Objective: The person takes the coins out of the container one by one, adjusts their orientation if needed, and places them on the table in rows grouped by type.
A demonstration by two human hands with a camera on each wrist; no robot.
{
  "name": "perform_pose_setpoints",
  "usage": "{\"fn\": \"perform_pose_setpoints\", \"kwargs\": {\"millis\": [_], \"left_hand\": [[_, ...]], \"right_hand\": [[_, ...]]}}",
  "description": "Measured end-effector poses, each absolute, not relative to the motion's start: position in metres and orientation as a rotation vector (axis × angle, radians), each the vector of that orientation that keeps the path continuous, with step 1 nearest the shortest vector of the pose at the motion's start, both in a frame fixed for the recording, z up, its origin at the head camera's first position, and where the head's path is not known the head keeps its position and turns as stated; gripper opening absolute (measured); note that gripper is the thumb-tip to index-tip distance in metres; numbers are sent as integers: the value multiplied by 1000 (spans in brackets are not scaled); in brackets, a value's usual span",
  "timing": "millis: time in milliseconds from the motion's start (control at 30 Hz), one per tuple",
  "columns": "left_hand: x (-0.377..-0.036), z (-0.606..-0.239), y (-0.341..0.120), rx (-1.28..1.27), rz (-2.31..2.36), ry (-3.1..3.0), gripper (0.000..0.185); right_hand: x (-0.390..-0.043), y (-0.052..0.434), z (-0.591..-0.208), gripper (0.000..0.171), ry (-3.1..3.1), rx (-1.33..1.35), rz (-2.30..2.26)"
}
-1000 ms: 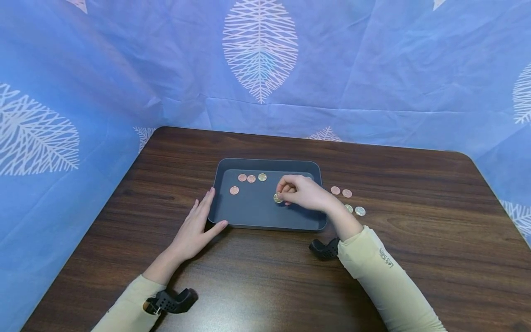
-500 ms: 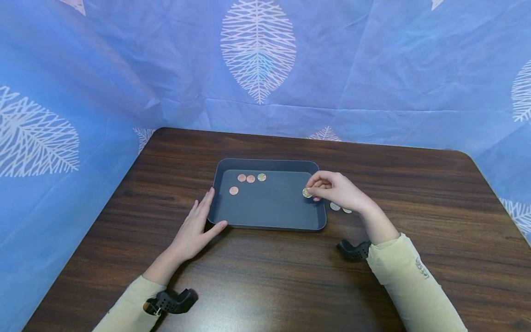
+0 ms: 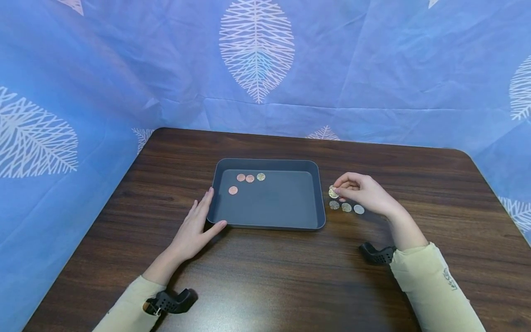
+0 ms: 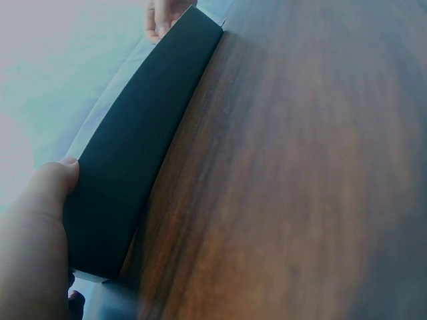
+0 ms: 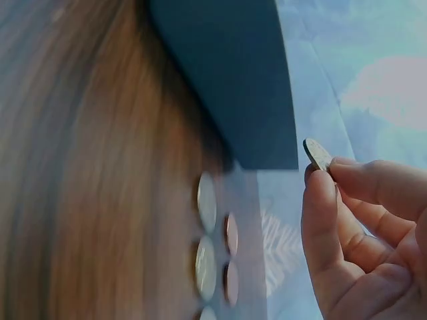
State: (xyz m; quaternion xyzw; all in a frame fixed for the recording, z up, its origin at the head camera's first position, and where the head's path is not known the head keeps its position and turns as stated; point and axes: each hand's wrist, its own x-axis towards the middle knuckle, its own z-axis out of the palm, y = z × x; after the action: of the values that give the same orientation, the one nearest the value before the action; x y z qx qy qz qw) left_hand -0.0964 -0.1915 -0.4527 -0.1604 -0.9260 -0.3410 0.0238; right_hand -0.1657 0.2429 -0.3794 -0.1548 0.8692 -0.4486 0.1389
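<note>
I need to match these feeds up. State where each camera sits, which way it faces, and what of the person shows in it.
Head: worn on the head, looking forward and down at the table; both forearms, left hand, right hand.
Left wrist: looks along the tray wall; the thumb rests on it.
Right wrist: looks past the fingers pinching a coin toward coins on the table.
Shared: tray and pinched coin appear in head and right wrist views.

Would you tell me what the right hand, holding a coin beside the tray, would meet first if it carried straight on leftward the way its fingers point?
Most likely the tray: the right hand pinches a coin just outside its right wall, though height over the rim is unclear.
</note>
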Motion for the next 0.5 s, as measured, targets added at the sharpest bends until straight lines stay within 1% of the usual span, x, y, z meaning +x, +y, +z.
{"fn": "perform_pose_setpoints", "kwargs": {"millis": [500], "left_hand": [[-97, -453, -192, -479, -1036, -2879, 86]], "right_hand": [[-150, 296, -383, 27, 2564, -337, -1195]]}}
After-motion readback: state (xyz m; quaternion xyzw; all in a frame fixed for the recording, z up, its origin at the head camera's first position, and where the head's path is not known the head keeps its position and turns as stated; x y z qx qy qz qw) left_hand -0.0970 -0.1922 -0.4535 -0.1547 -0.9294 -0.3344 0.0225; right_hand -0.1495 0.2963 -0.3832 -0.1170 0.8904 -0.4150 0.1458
